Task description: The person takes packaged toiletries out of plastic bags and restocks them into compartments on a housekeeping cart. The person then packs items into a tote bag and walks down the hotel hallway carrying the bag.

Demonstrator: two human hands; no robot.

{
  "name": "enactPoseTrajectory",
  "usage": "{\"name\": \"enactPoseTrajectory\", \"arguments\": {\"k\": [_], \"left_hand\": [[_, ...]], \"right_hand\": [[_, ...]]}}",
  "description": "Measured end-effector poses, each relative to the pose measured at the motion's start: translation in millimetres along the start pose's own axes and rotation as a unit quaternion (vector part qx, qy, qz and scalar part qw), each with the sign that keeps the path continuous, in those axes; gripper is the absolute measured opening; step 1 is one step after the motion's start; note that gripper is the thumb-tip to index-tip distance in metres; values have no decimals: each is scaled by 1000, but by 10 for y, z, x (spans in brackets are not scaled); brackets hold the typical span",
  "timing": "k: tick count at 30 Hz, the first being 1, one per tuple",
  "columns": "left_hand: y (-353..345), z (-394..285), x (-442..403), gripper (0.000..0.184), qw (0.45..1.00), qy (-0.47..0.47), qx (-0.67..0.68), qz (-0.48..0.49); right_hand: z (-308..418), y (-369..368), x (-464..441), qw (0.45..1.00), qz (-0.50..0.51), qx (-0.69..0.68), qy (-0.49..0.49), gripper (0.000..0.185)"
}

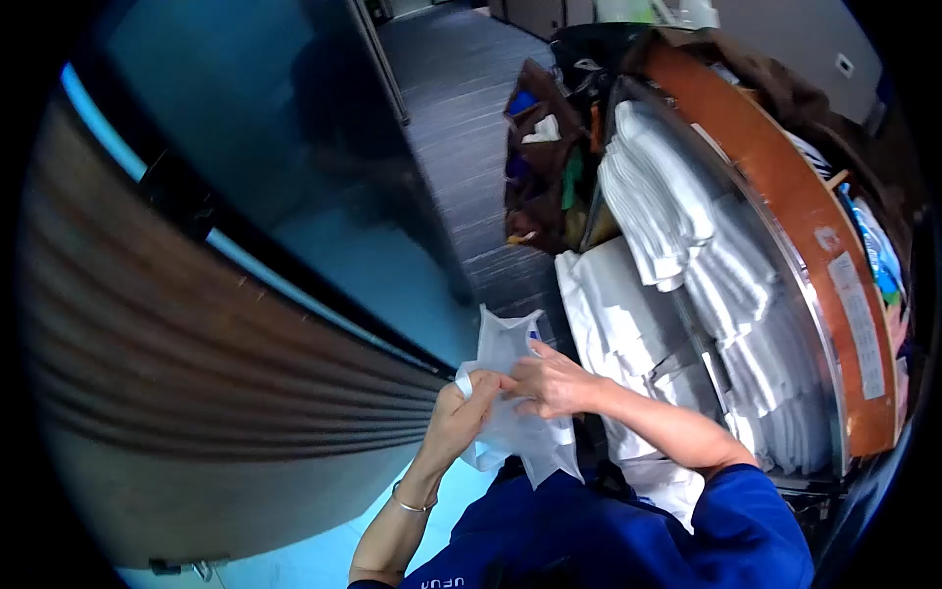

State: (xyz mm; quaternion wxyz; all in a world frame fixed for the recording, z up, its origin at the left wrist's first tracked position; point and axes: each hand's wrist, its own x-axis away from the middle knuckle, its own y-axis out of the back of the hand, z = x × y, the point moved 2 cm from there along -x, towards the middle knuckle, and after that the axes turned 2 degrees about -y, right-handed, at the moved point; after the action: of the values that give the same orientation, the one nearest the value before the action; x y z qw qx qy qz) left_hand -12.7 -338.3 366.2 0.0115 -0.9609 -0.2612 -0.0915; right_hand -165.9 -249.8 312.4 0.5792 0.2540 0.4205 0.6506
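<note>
A thin, whitish, slightly see-through bag [535, 442] with pointed corners is in front of my body. My left hand [461, 417], with a bangle at the wrist, is closed on the bag's left edge. From the right, my right hand [554, 383] reaches over the bag with its fingers bent against the material beside my left fingers. A small blue mark shows on the bag near that hand. What lies inside the bag, if anything, cannot be made out.
To my right stands a cart [863, 368] with a brown top, stacked with folded white towels [657, 187] and white linen [618, 324]. A brown pocketed organizer [540, 201] hangs at its far end. A dark glossy panel [294, 167] rises at left; grey carpet [451, 88] runs ahead.
</note>
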Motion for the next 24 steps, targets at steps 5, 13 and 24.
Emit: {"name": "enactPoseTrajectory", "arguments": {"k": [5,13,24], "left_hand": [[424,545,492,30,995,50,7,-88],[484,706,855,33,980,20,-182,-78],[383,635,1055,34,969,152,104,-162]], "right_hand": [[208,-322,69,964,-129,-157,-170,16],[529,-367,-220,982,-130,-103,-91,17],[530,-1477,-123,938,58,-329,-93,43]]}}
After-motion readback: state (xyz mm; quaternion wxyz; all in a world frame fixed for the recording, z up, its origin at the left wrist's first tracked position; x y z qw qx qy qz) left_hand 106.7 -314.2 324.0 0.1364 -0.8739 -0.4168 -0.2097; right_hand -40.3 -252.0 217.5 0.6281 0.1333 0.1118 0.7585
